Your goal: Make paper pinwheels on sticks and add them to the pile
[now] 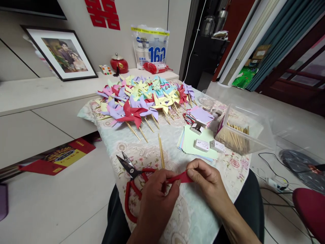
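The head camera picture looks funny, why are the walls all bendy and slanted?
Head view: wide lens bends the doorframe and cabinet edges; light is even and soft, with glare on the clear plastic box; both hands pinching the red paper strip look sharp.

I am seeing a heap of paper pinwheels (142, 98) lying at the table's (203, 217) far end. A clear box of wooden sticks (238, 135) is standing right of stacked coloured paper sheets (195, 142). A framed photograph (61, 52) is leaning against the wall.
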